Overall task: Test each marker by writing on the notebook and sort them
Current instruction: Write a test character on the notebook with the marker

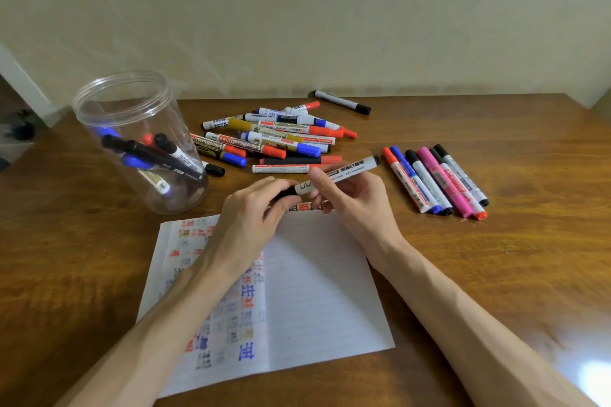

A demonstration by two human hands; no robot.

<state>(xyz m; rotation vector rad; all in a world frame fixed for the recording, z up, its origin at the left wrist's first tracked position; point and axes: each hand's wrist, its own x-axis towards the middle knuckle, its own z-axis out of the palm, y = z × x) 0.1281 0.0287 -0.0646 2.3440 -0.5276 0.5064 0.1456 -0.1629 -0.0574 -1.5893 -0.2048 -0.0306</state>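
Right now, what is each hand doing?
Left hand: grips the black cap end of the marker.
Right hand: holds the same marker's white barrel.

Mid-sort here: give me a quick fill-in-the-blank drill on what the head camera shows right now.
1. The left hand and right hand hold one marker above the ____.
2. The clear jar holding markers stands on the ____ side of the table.
3. The lone marker nearest the wall has a ____ cap.
4. The pink marker lies in the row on the ____.
Missing words: notebook; left; black; right.
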